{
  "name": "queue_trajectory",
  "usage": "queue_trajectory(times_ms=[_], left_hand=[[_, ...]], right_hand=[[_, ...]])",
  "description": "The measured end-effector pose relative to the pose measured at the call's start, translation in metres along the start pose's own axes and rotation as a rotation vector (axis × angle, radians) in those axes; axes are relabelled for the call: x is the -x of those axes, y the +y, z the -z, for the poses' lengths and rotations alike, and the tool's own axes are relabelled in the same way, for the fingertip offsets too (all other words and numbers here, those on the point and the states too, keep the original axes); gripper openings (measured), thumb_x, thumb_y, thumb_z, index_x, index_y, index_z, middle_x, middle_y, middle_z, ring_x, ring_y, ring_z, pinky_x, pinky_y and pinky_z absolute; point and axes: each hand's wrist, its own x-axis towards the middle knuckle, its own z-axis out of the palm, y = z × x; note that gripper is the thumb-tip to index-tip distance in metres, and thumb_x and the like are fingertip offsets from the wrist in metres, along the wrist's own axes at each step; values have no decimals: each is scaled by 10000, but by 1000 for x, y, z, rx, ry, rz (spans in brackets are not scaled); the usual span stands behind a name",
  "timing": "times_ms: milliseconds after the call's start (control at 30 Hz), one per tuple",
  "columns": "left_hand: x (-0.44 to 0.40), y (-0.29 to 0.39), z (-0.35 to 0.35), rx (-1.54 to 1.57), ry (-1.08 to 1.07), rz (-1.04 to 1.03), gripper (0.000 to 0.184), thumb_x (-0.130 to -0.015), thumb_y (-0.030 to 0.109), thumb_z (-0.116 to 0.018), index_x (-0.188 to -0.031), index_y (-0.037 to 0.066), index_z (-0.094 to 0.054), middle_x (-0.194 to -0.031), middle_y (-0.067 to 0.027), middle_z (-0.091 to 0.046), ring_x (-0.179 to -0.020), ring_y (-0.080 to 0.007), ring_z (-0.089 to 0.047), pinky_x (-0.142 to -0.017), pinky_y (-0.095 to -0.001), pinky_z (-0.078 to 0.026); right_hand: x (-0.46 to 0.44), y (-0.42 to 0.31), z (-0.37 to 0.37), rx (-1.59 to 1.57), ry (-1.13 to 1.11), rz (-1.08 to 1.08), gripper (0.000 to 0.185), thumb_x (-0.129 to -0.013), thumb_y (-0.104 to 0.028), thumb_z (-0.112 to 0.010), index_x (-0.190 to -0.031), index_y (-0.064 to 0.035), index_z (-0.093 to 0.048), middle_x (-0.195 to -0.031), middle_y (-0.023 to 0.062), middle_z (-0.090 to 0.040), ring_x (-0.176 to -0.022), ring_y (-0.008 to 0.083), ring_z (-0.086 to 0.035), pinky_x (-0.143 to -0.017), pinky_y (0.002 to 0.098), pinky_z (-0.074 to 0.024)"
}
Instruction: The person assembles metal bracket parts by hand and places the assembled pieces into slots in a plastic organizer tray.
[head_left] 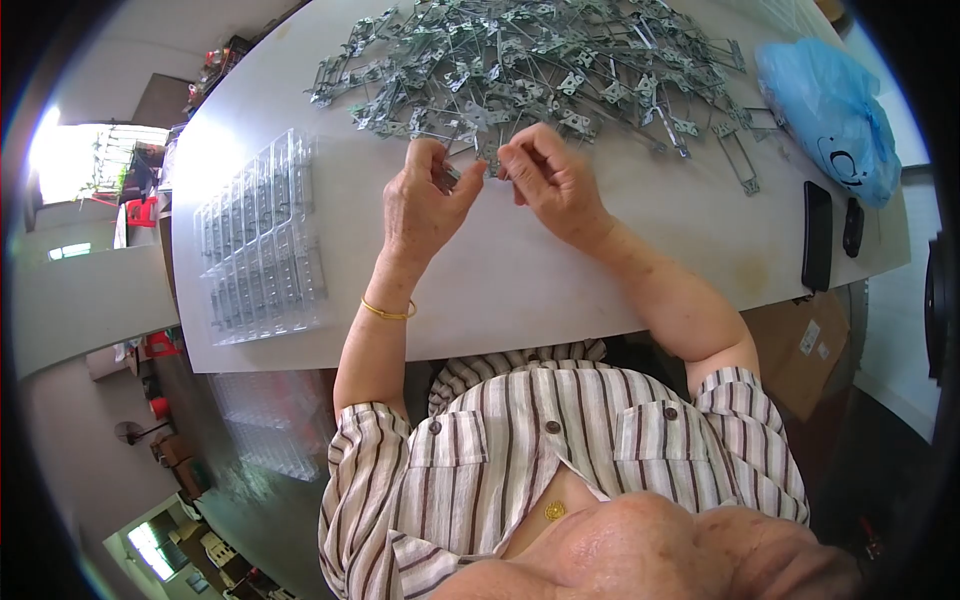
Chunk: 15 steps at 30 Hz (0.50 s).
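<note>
Near the front of a large heap of small grey metal brackets (520, 70), both hands are raised close together over the white table (500, 290). My left hand (425, 200) has its thumb and index finger closed around a small metal piece (450, 175), partly hidden by the fingers. Just to its right, my right hand (550, 185) is bent into a pinch; what its fingertips hold, if anything, is too small and hidden to name. A gold bracelet (388, 311) circles the left wrist.
Clear plastic trays (262, 240) with rows of metal pieces stand on the table's left. At the right lie a blue plastic bag (830, 115), a black phone (817, 237) and a small black object (853, 227). A cardboard box (800, 350) is below the right edge.
</note>
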Motion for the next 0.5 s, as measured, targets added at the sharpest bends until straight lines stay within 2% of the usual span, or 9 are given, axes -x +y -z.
queue_trajectory(times_ms=[133, 233, 433, 500], left_hand=[[7, -7, -7, -11, 7, -102, 432, -796, 304, -874, -995, 54, -584, -716, -54, -635, -588, -176, -627, -576, -326, -534], [12, -14, -10, 11, 7, -164, 440, -793, 260, -896, -1020, 58, -578, -736, -27, -628, -583, -105, -571, -560, -284, -511], [20, -13, -13, 13, 29, -202, 448, -775, 260, -903, -1012, 62, -578, -729, -36, -626, -557, -125, -573, -544, -284, -510], [21, -12, -12, 14, 21, -204, 454, -765, 246, -899, -1013, 54, -570, -731, -59, -634, -577, -184, -629, -544, -322, -521]], right_hand=[[-8, 1, 12, -100, 35, -48, 157, -1057, -200, -632, -1007, -57, -592, -788, 11, -666, -601, 57, -584, -530, 220, -472], [-9, -2, 16, -94, 22, -64, 158, -1060, -205, -629, -1023, -55, -597, -802, 14, -670, -607, 55, -583, -534, 222, -471], [-5, -9, 23, -58, -29, -89, 153, -1061, -208, -627, -1040, -57, -621, -813, 10, -674, -619, 50, -579, -546, 219, -471], [-5, -14, 25, -67, -34, -99, 150, -1061, -206, -628, -1038, -57, -625, -814, 10, -674, -622, 49, -577, -550, 213, -469]])
